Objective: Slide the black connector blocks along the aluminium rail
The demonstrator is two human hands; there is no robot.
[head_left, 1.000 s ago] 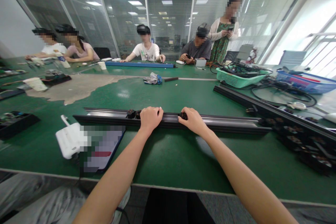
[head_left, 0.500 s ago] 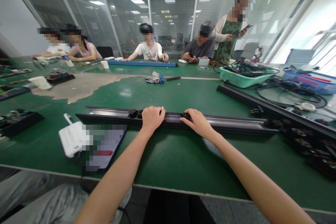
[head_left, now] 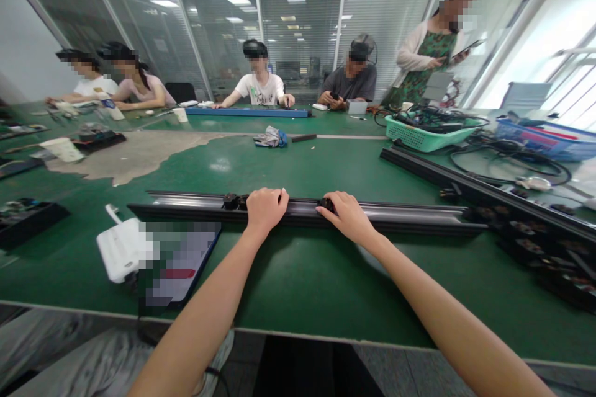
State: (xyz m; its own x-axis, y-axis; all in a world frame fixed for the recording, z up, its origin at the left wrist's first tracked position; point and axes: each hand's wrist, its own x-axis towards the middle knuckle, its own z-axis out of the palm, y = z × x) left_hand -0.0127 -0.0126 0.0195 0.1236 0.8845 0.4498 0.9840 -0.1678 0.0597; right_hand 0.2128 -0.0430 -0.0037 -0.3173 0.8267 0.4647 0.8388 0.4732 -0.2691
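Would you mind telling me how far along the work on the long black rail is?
Done: two small black clips already sit together on the long black metal rail. In hand: the left hand grips the rail while the right hand touches another black clip. Left: the rail's right stretch is bare.

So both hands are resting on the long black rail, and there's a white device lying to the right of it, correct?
Not quite. Both the left hand and right hand rest on the long black rail, but the head view shows the white device lying to the left, near the table's front edge.
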